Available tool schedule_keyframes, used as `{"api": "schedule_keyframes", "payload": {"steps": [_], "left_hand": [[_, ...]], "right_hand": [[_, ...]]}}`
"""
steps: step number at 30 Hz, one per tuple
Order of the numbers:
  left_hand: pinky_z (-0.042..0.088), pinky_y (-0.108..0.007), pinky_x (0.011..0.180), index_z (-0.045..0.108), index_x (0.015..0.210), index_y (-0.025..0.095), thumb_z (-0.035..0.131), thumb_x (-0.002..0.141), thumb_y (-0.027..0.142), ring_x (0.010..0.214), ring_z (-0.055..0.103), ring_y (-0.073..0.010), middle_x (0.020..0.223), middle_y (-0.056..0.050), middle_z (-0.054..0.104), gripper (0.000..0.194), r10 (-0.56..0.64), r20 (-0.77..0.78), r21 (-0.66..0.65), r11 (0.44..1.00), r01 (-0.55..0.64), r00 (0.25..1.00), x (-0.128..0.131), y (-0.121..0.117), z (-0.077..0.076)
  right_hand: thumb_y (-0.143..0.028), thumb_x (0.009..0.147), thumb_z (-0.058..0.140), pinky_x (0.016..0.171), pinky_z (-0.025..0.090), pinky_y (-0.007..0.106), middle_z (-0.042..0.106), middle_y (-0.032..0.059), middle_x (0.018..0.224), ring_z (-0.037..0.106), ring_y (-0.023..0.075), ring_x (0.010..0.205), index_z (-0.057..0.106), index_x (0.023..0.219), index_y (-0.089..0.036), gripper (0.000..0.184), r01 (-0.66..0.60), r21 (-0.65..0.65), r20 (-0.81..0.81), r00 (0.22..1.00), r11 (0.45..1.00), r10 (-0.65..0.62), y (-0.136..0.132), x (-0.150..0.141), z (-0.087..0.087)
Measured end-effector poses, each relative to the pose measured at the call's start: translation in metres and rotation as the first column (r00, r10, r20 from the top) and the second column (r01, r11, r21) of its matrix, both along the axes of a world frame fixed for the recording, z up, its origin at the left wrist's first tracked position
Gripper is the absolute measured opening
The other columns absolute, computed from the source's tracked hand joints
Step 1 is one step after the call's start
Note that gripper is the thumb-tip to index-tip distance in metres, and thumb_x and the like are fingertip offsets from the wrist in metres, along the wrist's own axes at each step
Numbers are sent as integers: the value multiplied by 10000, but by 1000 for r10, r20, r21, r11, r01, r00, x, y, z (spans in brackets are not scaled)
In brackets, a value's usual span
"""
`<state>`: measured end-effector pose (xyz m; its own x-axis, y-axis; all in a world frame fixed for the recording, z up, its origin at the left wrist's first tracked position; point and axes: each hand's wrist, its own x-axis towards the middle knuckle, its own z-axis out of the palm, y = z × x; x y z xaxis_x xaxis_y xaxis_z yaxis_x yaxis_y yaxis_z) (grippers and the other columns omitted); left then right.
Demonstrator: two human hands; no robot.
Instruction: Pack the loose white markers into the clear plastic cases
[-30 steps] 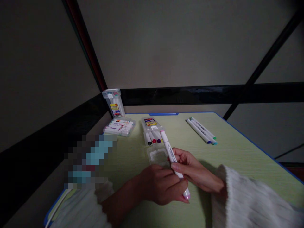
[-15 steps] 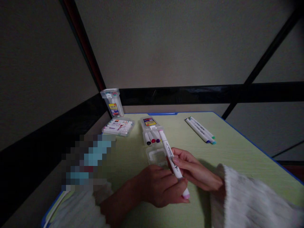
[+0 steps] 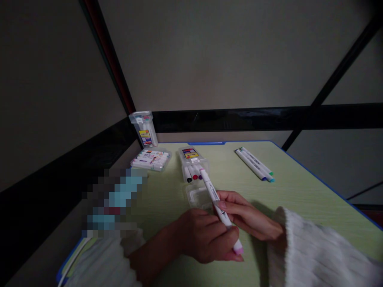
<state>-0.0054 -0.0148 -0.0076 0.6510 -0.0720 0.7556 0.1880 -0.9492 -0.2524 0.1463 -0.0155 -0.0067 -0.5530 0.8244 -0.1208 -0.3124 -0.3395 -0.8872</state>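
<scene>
Both my hands hold one white marker [image 3: 213, 194] with pink ends, tilted above the table. My left hand [image 3: 206, 237] grips it near the lower pink cap, fingers curled round it. Higher up, my right hand [image 3: 239, 207] pinches the barrel between thumb and fingers. Just beyond the marker's upper tip lies a clear plastic marker case [image 3: 191, 153], its open end facing me and showing black, red and purple marker ends. The case's clear lid [image 3: 196, 195] rests on the table, partly hidden behind my left hand and the marker.
Several white markers [image 3: 254, 164] with blue and green ends lie at the right. At the back left stand an upright marker case [image 3: 145, 129] and a flat marker pack [image 3: 151, 159]. A blurred patch [image 3: 119, 195] covers the left table edge. Walls rise behind the table [image 3: 299, 191].
The view has shifted slightly, so everything sits a little further right. Both hands keep hold of the marker, whose upper end now appears slightly lower against the case.
</scene>
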Motion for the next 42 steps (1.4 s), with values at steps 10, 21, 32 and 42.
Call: {"api": "schedule_keyframes", "payload": {"steps": [10,21,32,42], "left_hand": [[332,-257,387,574,744,110,350,911,338,491,548,-106,572,2,591,361,97,-26,-56,994,-98,995,1,-2,6],[414,-246,435,556,823,109,302,919,313,506,581,-129,613,-21,616,340,222,-36,-138,965,-225,974,-2,-1,13],[472,-244,480,520,931,92,336,903,266,561,619,-145,670,-47,646,255,277,-35,-238,931,-277,960,-4,0,10],[505,-238,535,522,914,112,326,910,247,612,642,-150,722,-55,665,238,337,-82,-348,872,-344,938,-6,4,8]], "right_hand": [[-326,646,725,458,327,141,477,-46,567,399,43,501,620,721,-121,242,37,-74,-10,999,997,-38,0,0,1],[-330,690,682,417,366,159,476,-56,523,423,51,446,603,661,-150,199,35,-52,-106,994,998,-40,1,-3,-2],[-321,754,632,461,372,151,509,-37,573,443,52,496,585,685,-144,195,62,-15,-128,990,998,-63,3,-1,-7],[-325,803,580,468,354,160,570,-7,566,472,51,487,583,685,-125,232,-28,81,-133,990,996,39,3,-2,-3]]}}
